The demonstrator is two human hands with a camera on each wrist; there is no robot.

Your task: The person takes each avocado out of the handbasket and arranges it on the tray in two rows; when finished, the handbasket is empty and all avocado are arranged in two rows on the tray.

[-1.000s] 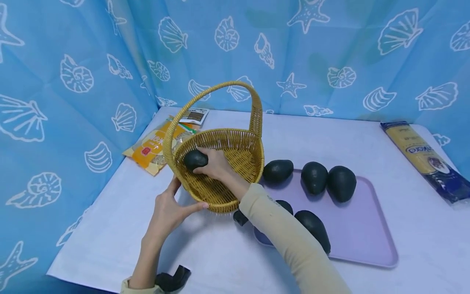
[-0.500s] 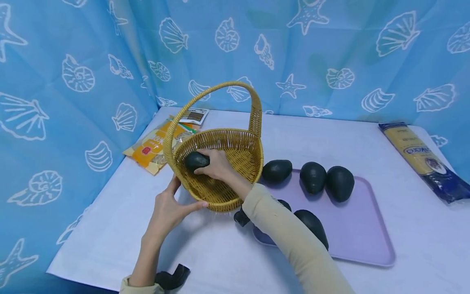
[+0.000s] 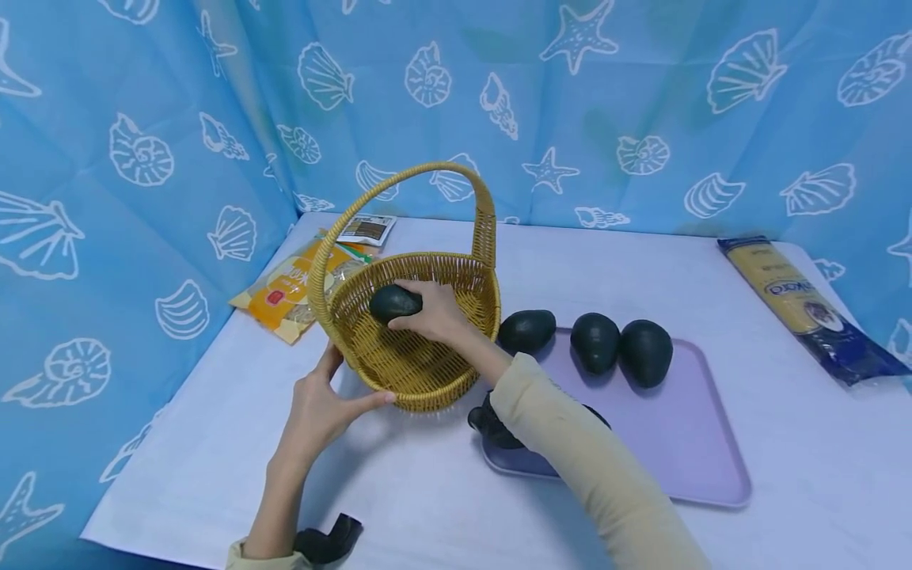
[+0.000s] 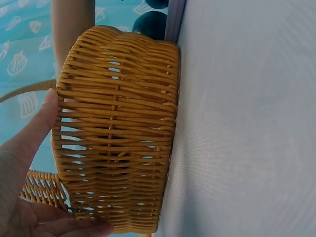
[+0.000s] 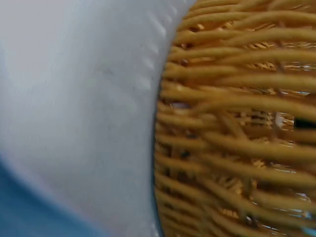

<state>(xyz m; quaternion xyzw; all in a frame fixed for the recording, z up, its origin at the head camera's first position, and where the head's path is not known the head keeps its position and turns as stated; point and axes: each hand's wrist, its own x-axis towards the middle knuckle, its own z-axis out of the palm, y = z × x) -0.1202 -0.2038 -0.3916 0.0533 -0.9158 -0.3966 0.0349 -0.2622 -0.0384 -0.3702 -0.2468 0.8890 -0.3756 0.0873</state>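
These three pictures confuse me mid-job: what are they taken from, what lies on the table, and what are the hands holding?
No machine here: a person works with bare hands. The wide picture comes from a head camera; the two close-ups come from wrist cameras, both filled by the wicker basket. The left hand grips the basket's near wall. The right hand holds a dark avocado inside the basket. More avocados lie on a purple tray. A pasta packet and a yellow snack bag lie on the white table.
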